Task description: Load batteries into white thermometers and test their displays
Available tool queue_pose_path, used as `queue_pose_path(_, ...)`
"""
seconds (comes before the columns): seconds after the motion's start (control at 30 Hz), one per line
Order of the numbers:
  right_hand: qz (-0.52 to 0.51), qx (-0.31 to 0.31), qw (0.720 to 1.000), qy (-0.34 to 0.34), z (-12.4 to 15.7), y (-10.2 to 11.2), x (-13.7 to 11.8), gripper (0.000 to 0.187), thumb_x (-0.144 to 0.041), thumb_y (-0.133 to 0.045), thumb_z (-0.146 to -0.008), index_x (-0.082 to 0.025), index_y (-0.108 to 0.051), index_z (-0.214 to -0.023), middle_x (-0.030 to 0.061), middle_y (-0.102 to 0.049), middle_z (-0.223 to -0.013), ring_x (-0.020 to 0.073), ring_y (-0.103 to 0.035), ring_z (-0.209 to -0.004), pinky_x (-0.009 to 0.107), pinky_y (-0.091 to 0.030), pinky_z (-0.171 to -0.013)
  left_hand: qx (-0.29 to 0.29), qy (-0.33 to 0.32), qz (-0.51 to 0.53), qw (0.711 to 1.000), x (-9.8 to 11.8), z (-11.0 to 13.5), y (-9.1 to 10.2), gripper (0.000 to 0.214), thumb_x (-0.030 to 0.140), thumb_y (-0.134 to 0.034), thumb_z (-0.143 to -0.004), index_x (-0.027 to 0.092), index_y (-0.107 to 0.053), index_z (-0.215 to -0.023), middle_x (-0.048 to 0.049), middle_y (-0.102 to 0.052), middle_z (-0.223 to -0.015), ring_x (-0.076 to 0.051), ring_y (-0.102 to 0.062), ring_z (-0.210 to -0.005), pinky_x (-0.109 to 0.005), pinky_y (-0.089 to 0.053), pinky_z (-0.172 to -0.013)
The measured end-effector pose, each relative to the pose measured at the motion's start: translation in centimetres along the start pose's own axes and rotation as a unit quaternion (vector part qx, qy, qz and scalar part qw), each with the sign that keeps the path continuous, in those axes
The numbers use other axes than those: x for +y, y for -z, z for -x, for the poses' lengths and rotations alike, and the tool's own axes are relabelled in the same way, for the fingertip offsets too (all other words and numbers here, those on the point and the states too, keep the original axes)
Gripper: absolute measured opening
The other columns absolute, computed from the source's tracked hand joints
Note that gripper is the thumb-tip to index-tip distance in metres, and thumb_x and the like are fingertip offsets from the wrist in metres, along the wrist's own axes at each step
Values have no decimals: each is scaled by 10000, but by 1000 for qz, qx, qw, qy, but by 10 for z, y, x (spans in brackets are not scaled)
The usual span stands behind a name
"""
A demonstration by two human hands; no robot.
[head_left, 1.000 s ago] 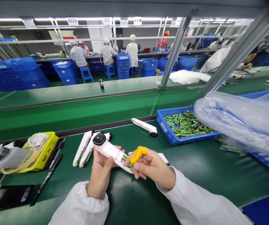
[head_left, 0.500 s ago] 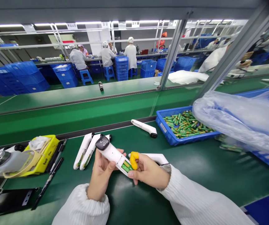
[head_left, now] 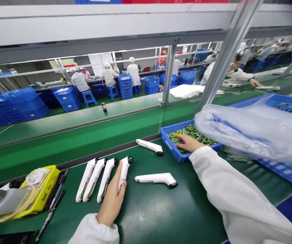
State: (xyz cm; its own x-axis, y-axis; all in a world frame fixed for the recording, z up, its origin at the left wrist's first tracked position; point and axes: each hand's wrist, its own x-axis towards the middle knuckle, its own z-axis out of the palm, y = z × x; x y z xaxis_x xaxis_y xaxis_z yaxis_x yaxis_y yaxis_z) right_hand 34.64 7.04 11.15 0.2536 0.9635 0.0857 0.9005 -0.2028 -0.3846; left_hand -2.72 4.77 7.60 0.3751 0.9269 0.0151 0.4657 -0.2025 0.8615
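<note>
My left hand (head_left: pixel 113 200) is closed around the handle of a white infrared thermometer (head_left: pixel 124 171) with a black head, its end pointing away from me. To its left, three similar white thermometers (head_left: pixel 88 179) lie side by side, green batteries showing in their handles. My right hand (head_left: pixel 188 142), a yellow finger cot on one finger, reaches into a blue tray (head_left: pixel 170 146). Its thumb and finger are apart, touching the loose green batteries (head_left: pixel 190 131); the other fingertips are hidden. Two more white thermometers lie between my hands, one nearer (head_left: pixel 156 178) and one farther (head_left: pixel 149 146).
A clear plastic bag (head_left: pixel 240 130) overhangs the tray's right side, on a larger blue crate (head_left: pixel 285 169). At left are a yellow bin (head_left: pixel 45 193), pens (head_left: pixel 50 215) and a translucent bottle (head_left: pixel 7 203). A metal post (head_left: pixel 227 51) rises beyond. Co-workers sit farther back.
The thermometer with its battery compartment exposed, held in both hands before, is now beside the row in my left hand. My right hand has let go and moved right into the battery tray.
</note>
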Motion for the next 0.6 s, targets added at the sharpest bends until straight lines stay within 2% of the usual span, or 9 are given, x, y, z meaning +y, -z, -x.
queue_pose_path(0.1, -2, -73, 995, 67, -7, -5, 6, 342, -220, -623, -755, -161, -650, -1090, 106, -620, -1026, 233, -601, -958, 309, -455, -874, -11, -35, -96, 995, -9, -5, -1, 532, 291, -316, -942, 283, -231, -1466, -98, -460, -1373, -259, -394, -1298, -470, -286, -1085)
queue_pose_path(0.17, -3, -104, 991, 85, -9, -8, 4, 323, -220, -604, -785, -171, -644, -1101, 112, -590, -1095, 222, -589, -997, 296, -439, -914, 13, -71, -173, 982, -14, -8, -2, 522, 229, -290, -940, 250, -252, -1460, -115, -454, -1361, -266, -411, -1268, -478, -336, -1052)
queue_pose_path(0.27, 1, -126, 990, 66, -10, -11, 1, 330, -247, -589, -816, -150, -615, -1130, 131, -559, -1115, 215, -607, -936, 302, -453, -887, 72, -104, -317, 940, -14, -16, -2, 509, 127, -260, -920, 145, -341, -1422, -172, -449, -1332, -313, -418, -1235, -495, -391, -996)
queue_pose_path(0.37, 2, -129, 991, 36, -8, -12, -2, 304, -224, -593, -810, -106, -606, -1090, 163, -574, -1073, 246, -613, -895, 336, -457, -842, 109, -136, -423, 889, -1, -29, -7, 505, 55, -233, -893, 61, -436, -1356, -233, -433, -1336, -378, -415, -1217, -556, -379, -974)
queue_pose_path(0.47, -17, -127, 991, 33, -5, -10, -5, 220, -169, -572, -804, -119, -613, -1014, 140, -625, -970, 255, -607, -899, 327, -444, -821, 73, -197, -427, 879, 17, -53, -21, 465, 76, -293, -897, 67, -466, -1329, -222, -432, -1370, -379, -377, -1272, -559, -364, -1007)
queue_pose_path(0.6, -67, -138, 987, 40, -3, -4, -4, 149, -136, -562, -765, -130, -630, -897, 98, -655, -856, 222, -612, -804, 289, -451, -733, -7, -265, -396, 879, 30, -98, -48, 543, 132, -410, -893, 214, -323, -1423, -84, -367, -1477, -280, -267, -1381, -450, -354, -1077)
